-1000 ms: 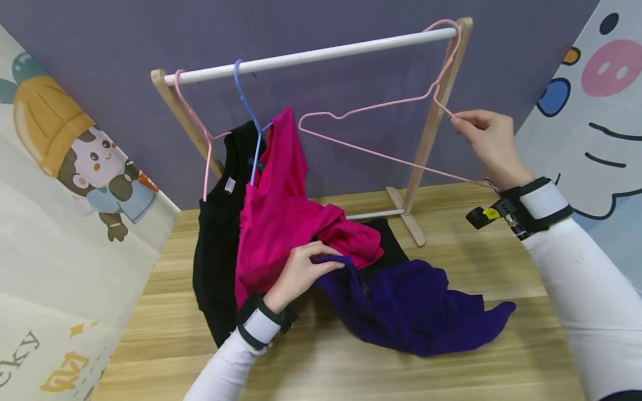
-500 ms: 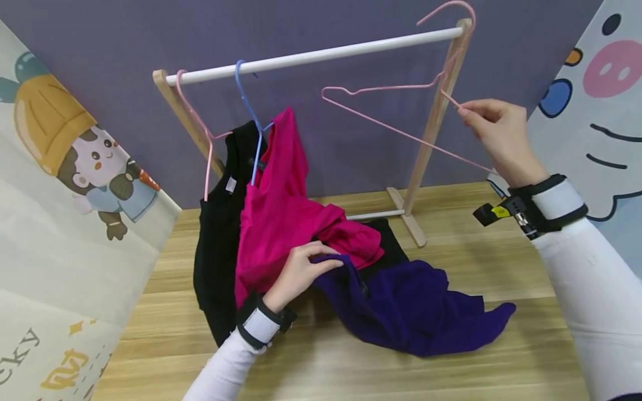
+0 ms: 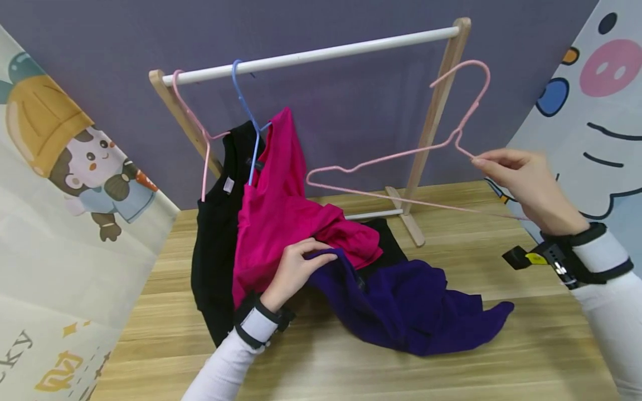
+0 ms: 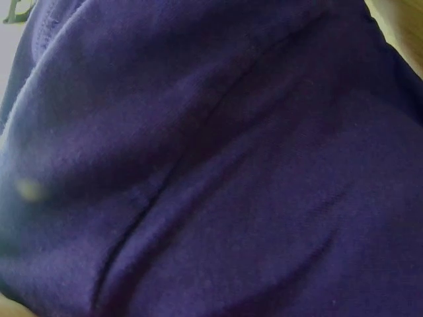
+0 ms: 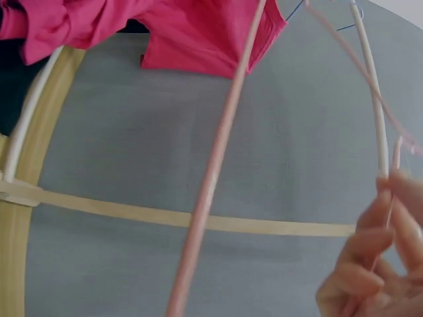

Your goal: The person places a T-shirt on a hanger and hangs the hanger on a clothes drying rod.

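In the head view my right hand [image 3: 531, 186] pinches one shoulder of a bare pink clothes hanger [image 3: 418, 150]. Its hook stands free, in front of the rack's right post. The right wrist view shows the hanger's long bar [image 5: 215, 165] close up, with curled fingers [image 5: 357, 277] at the lower right. Down at the table, my left hand [image 3: 296, 270] pinches the upper edge of a crumpled dark purple garment [image 3: 416, 306] between thumb and fingers. That cloth [image 4: 231, 165] fills nearly all of the left wrist view.
A clothes rack with a white rail [image 3: 311, 56] stands behind. From it hang a bright pink garment [image 3: 281, 223] on a blue hanger [image 3: 246, 103] and a black garment [image 3: 215, 262] on another pink hanger [image 3: 205, 150]. Printed panels flank the wooden table [image 3: 501, 373].
The bare pink hanger has come off the rail's right end, lifted up and rightward, then lowered in my right hand. My left hand and the purple garment have hardly moved.
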Action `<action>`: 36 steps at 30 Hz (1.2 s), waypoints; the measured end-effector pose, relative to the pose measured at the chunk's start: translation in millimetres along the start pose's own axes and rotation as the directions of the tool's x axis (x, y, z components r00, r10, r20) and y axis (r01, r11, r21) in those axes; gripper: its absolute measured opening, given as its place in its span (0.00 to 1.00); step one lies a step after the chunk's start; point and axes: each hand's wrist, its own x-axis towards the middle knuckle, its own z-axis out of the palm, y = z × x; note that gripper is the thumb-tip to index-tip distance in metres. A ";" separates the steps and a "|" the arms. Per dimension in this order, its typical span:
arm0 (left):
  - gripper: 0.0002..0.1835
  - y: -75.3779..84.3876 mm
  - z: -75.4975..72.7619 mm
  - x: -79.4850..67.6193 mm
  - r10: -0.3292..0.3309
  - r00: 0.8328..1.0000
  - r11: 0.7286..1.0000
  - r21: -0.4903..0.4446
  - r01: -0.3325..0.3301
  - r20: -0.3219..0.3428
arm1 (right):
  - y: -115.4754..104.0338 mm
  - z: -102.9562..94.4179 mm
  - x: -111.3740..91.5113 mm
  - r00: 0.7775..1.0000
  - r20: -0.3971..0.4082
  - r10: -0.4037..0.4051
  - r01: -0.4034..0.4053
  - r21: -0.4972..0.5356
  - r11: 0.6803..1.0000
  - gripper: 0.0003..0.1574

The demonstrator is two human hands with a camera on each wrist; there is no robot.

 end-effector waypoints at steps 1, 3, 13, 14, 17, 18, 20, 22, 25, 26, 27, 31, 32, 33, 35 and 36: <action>0.07 -0.6 -0.1 -0.1 -0.006 1.000 1.000 -0.003 0.006 -0.008 | 2.3 -1.2 -5.1 1.000 0.022 0.007 -0.006 -0.023 1.000 0.19; 0.07 -1.8 -0.7 -0.4 -0.017 1.000 1.000 -0.011 0.017 -0.020 | 6.4 -4.5 -15.4 0.998 0.065 0.024 -0.020 -0.074 0.997 0.19; 0.07 -7.1 -2.2 -5.1 -0.060 0.996 0.998 -0.029 0.059 -0.060 | 28.1 -17.7 -54.6 0.991 0.085 0.101 -0.086 -0.169 0.982 0.19; 0.07 -7.5 -2.4 -5.4 -0.060 0.996 0.998 -0.027 0.059 -0.060 | 30.2 -18.5 -56.9 0.992 0.074 0.099 -0.085 -0.175 0.981 0.19; 0.06 -8.5 -3.3 -6.0 -0.058 0.997 0.998 -0.022 0.057 -0.060 | 35.7 -21.8 -63.5 0.995 0.046 0.092 -0.082 -0.183 0.980 0.17; 0.06 -8.6 -3.7 -6.1 -0.058 0.997 0.998 -0.021 0.057 -0.058 | 37.1 -22.6 -65.5 0.995 0.035 0.092 -0.083 -0.191 0.978 0.17; 0.06 -8.7 -4.5 -6.2 -0.058 0.997 0.998 -0.019 0.058 -0.056 | 39.6 -24.2 -68.8 0.996 0.019 0.087 -0.082 -0.195 0.977 0.17; 0.06 -8.7 -5.4 -6.3 -0.061 0.997 0.998 -0.017 0.060 -0.052 | 41.6 -25.8 -72.1 0.996 0.015 0.083 -0.079 -0.188 0.979 0.16; 0.06 -8.6 -6.7 -6.2 -0.058 0.997 0.998 -0.017 0.057 -0.044 | 44.3 -27.0 -76.3 0.997 0.012 0.076 -0.073 -0.180 0.981 0.15; 0.06 -8.6 -7.0 -6.3 -0.055 0.998 0.998 -0.019 0.054 -0.040 | 45.1 -26.9 -77.8 0.997 0.012 0.078 -0.074 -0.183 0.980 0.15; 0.06 -8.6 -7.3 -6.3 -0.054 0.998 0.998 -0.022 0.053 -0.036 | 45.8 -26.5 -79.4 0.996 0.012 0.084 -0.080 -0.186 0.979 0.15; 0.06 -8.4 -7.2 -6.3 -0.054 0.998 0.998 -0.036 0.053 -0.017 | 47.5 -21.4 -86.0 0.994 0.023 0.103 -0.096 -0.203 0.975 0.15; 0.06 -8.2 -7.1 -6.4 -0.057 0.998 0.998 -0.038 0.057 -0.015 | 47.5 -19.8 -87.4 0.994 0.026 0.106 -0.099 -0.200 0.975 0.15; 0.06 -7.9 -7.0 -6.4 -0.062 0.998 0.997 -0.038 0.061 -0.014 | 47.4 -18.5 -88.5 0.994 0.030 0.107 -0.099 -0.196 0.976 0.15; 0.06 -7.1 -6.8 -6.5 -0.072 0.997 0.997 -0.034 0.071 -0.021 | 47.7 -16.9 -90.2 0.993 0.037 0.108 -0.100 -0.177 0.979 0.15; 0.06 -7.0 -6.7 -6.7 -0.072 0.997 0.997 -0.032 0.071 -0.025 | 47.9 -16.5 -90.5 0.994 0.033 0.103 -0.096 -0.162 0.982 0.14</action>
